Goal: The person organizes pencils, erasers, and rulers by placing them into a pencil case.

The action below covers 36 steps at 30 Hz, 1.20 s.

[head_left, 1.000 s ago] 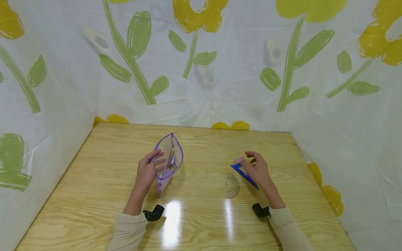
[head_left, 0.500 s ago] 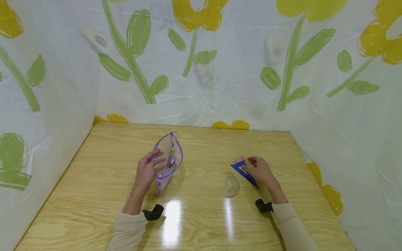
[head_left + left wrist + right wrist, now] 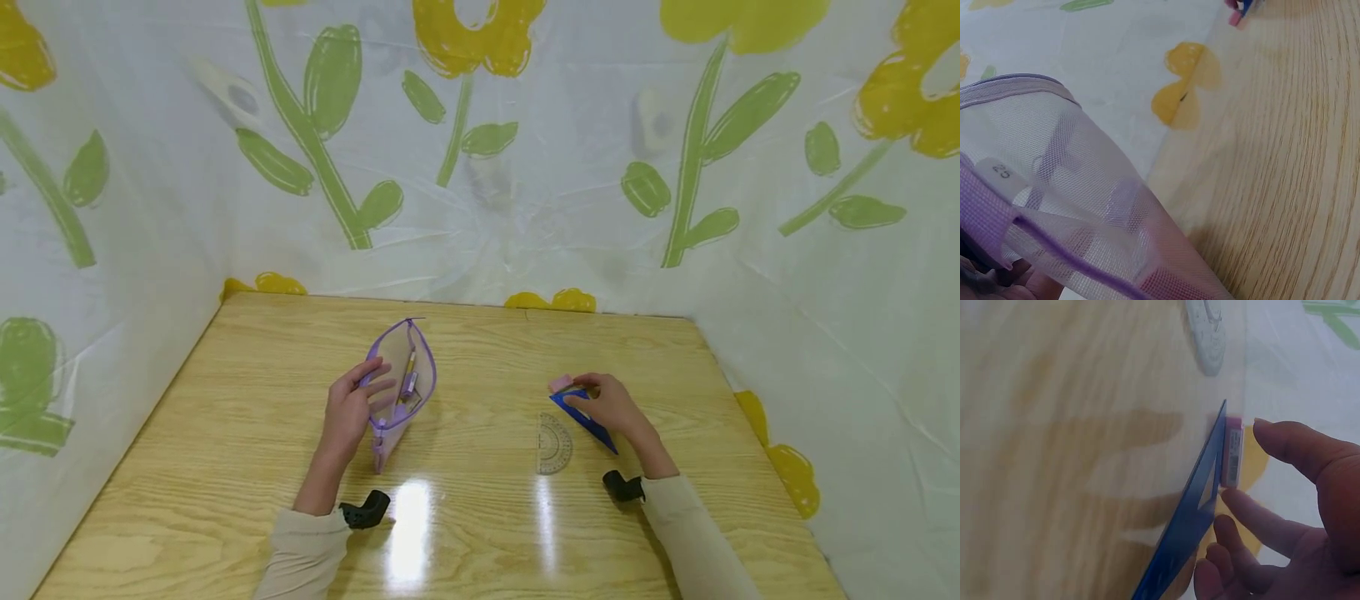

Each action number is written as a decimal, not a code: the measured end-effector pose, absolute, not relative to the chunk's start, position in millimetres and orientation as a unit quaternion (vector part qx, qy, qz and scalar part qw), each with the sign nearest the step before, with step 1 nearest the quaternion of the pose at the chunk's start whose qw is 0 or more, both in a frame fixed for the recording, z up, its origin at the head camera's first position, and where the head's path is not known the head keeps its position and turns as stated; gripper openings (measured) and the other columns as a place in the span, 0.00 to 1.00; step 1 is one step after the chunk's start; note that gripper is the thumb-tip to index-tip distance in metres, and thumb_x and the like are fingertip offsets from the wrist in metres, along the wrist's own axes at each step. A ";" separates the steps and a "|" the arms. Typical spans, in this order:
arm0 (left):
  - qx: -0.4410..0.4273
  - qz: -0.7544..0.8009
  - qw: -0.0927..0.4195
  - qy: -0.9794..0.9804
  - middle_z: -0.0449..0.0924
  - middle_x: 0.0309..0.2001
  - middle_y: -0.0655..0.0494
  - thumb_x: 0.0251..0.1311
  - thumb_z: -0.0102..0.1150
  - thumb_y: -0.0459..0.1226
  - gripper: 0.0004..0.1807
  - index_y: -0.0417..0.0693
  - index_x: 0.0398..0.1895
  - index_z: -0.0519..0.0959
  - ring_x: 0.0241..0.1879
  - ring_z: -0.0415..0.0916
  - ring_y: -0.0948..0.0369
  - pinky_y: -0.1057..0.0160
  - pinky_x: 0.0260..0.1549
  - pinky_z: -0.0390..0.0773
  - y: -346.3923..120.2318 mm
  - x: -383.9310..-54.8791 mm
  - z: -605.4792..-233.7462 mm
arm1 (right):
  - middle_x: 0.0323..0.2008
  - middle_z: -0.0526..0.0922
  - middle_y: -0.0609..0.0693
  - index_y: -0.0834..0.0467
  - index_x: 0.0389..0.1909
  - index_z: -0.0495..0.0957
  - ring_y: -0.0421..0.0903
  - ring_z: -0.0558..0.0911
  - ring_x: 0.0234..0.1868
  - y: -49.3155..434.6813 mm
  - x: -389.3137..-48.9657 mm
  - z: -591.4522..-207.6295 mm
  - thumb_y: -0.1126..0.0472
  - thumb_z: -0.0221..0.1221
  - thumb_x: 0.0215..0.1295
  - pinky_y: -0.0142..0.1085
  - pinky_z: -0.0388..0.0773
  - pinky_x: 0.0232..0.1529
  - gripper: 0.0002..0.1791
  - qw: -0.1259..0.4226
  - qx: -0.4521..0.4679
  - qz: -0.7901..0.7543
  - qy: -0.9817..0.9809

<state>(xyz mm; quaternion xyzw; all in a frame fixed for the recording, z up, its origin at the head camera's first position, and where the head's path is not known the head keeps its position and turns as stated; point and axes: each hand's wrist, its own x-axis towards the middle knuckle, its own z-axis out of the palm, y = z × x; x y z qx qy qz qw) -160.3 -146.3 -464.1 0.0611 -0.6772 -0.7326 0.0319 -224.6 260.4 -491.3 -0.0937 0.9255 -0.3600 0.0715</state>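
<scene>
My left hand (image 3: 352, 408) grips the near side of a purple mesh pencil case (image 3: 384, 454), with fingers reaching into its unzipped mouth. Inside show a yellow pencil (image 3: 411, 362) and a small purple-labelled item (image 3: 409, 383). The case's mesh wall (image 3: 1085, 144) fills much of the left wrist view. On the right, my right hand (image 3: 611, 408) is over a blue set square (image 3: 596, 429), thumb and forefinger spread apart. A pink eraser (image 3: 1233, 453) lies along the set square's tip; the forefinger's end is right at one end of it, while the thumb stands off.
A clear protractor (image 3: 553, 443) lies left of the set square. The wooden table (image 3: 480, 517) is bounded by flowered white sheets (image 3: 510, 225) at the back and both sides. Dark camera mounts (image 3: 365, 510) sit at the wrists.
My right hand drew back right from the eraser, then came left again over the set square. The eraser has shifted slightly left and turned. The left hand and pencil case have stayed put.
</scene>
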 end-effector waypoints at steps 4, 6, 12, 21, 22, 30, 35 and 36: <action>0.061 -0.734 0.034 -0.675 0.69 0.68 0.32 0.72 0.32 0.23 0.27 0.29 0.72 0.64 0.60 0.78 0.46 0.64 0.53 0.85 -147.8 -159.9 -464.6 | 0.61 0.78 0.67 0.69 0.64 0.74 0.65 0.77 0.61 252.4 -231.2 -490.6 0.56 0.64 0.69 0.57 0.80 0.59 0.28 0.081 -0.096 -0.367 0.922; 0.061 -0.735 0.033 -0.674 0.69 0.68 0.32 0.72 0.32 0.23 0.27 0.29 0.72 0.63 0.60 0.78 0.47 0.64 0.53 0.85 -148.5 -159.8 -465.2 | 0.61 0.78 0.67 0.69 0.64 0.74 0.65 0.77 0.60 248.7 -235.0 -491.4 0.57 0.66 0.67 0.57 0.80 0.59 0.29 0.084 -0.100 -0.369 0.920; 0.058 -0.738 0.030 -0.672 0.69 0.68 0.32 0.72 0.32 0.23 0.27 0.29 0.73 0.63 0.61 0.77 0.45 0.64 0.53 0.85 -148.7 -160.0 -466.3 | 0.63 0.76 0.67 0.67 0.64 0.74 0.65 0.75 0.64 241.9 -244.2 -494.2 0.57 0.71 0.62 0.58 0.77 0.63 0.33 0.097 -0.106 -0.371 0.917; 0.055 -0.739 0.033 -0.671 0.69 0.68 0.32 0.72 0.32 0.23 0.26 0.29 0.73 0.63 0.63 0.75 0.42 0.60 0.56 0.84 -150.1 -160.9 -466.6 | 0.59 0.78 0.66 0.66 0.60 0.77 0.64 0.76 0.62 234.8 -251.4 -494.5 0.58 0.71 0.60 0.58 0.76 0.64 0.29 0.080 -0.120 -0.365 0.920; 0.056 -0.738 0.033 -0.672 0.69 0.68 0.32 0.72 0.32 0.24 0.27 0.30 0.73 0.63 0.63 0.75 0.42 0.60 0.56 0.84 -150.2 -160.6 -466.4 | 0.59 0.79 0.66 0.66 0.59 0.77 0.64 0.77 0.61 234.4 -251.7 -494.9 0.58 0.72 0.60 0.57 0.77 0.63 0.28 0.077 -0.122 -0.364 0.920; 0.058 -0.739 0.031 -0.671 0.68 0.68 0.31 0.72 0.31 0.23 0.27 0.29 0.73 0.63 0.63 0.75 0.42 0.62 0.54 0.85 -149.2 -159.9 -466.7 | 0.55 0.82 0.62 0.65 0.55 0.80 0.60 0.79 0.55 231.9 -249.6 -495.0 0.55 0.72 0.58 0.55 0.79 0.58 0.27 0.062 -0.130 -0.373 0.916; 0.054 -0.736 0.031 -0.674 0.68 0.68 0.32 0.72 0.31 0.23 0.27 0.30 0.73 0.63 0.64 0.72 0.39 0.61 0.55 0.84 -147.2 -159.4 -466.5 | 0.54 0.82 0.62 0.65 0.55 0.80 0.60 0.79 0.54 228.0 -247.0 -491.7 0.56 0.72 0.58 0.55 0.80 0.56 0.26 0.048 -0.137 -0.386 0.911; 0.054 -0.736 0.030 -0.674 0.68 0.68 0.32 0.72 0.31 0.24 0.27 0.30 0.73 0.63 0.65 0.72 0.38 0.61 0.55 0.84 -146.8 -159.1 -466.3 | 0.54 0.82 0.62 0.65 0.55 0.80 0.60 0.79 0.54 226.7 -247.0 -491.2 0.57 0.72 0.59 0.55 0.80 0.56 0.26 0.043 -0.144 -0.385 0.910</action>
